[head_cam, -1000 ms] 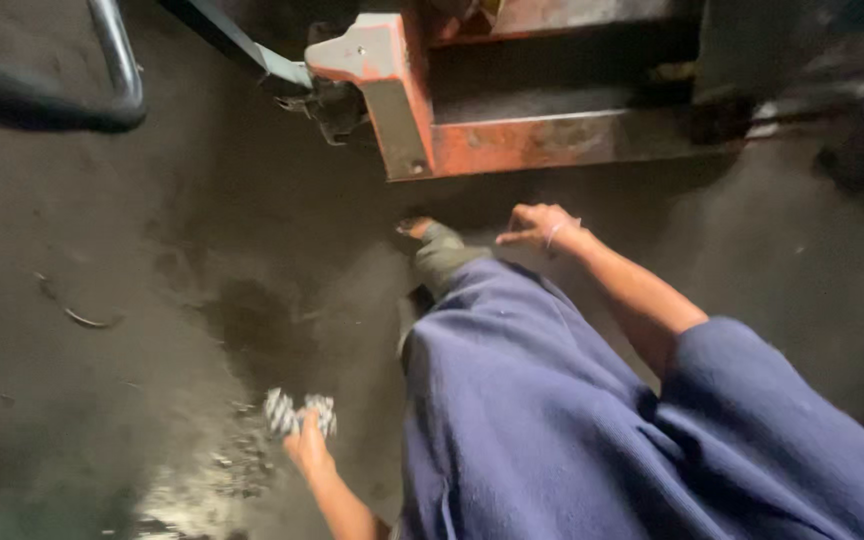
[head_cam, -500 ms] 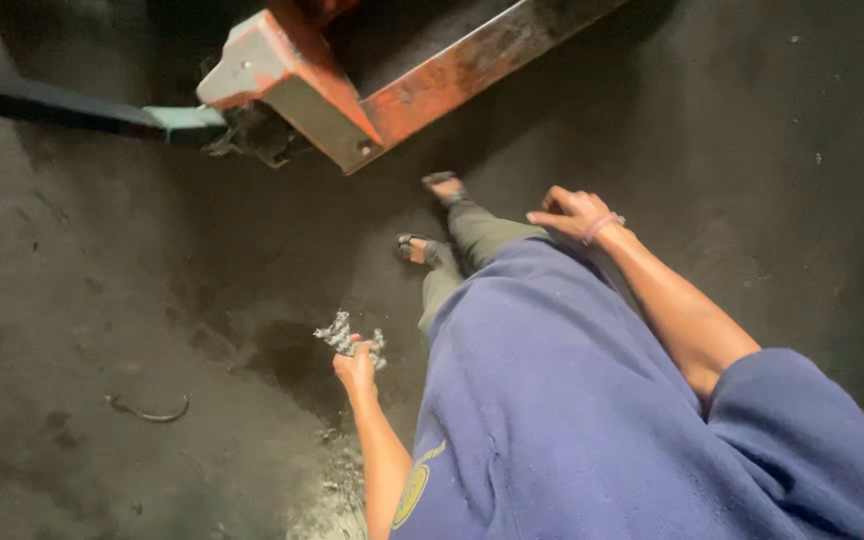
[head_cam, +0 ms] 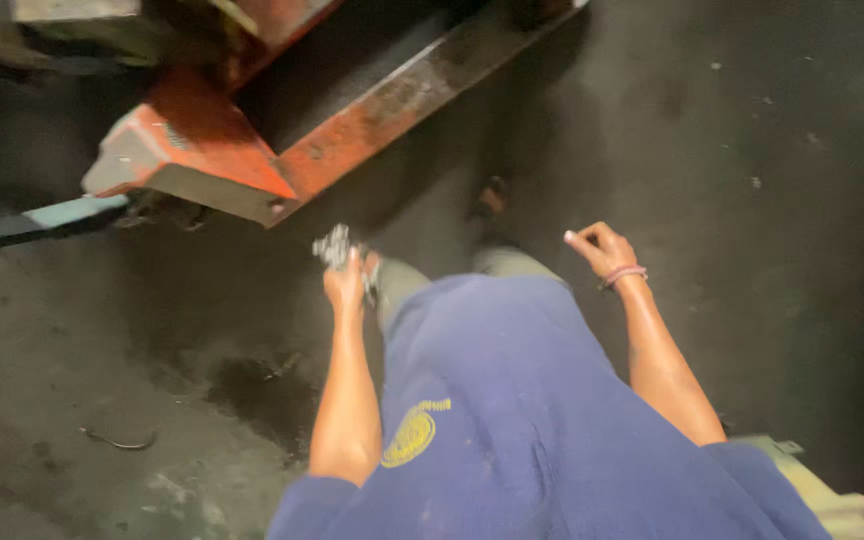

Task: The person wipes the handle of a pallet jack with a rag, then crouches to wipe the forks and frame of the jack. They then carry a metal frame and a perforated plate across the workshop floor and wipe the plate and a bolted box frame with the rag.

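Just below the rusty orange steel frame [head_cam: 252, 150], left hand [head_cam: 345, 285] raised over the dark stained concrete floor [head_cam: 102, 380], fingers [head_cam: 354, 262] closed around a small bundle of shiny grey metal pieces [head_cam: 334, 245]. Bundle near the frame's lower corner, not touching it. Right hand [head_cam: 600, 252] farther from the frame, fingers loosely curled, nothing in them, pink band [head_cam: 624, 273] around the wrist. Blue garment with a round yellow emblem [head_cam: 512, 430] between both arms. Thin curved scrap [head_cam: 117, 440] on the floor, well apart from the frame.

Left hand [head_cam: 344, 285], metal bits [head_cam: 333, 245], nearer orange frame [head_cam: 252, 150]
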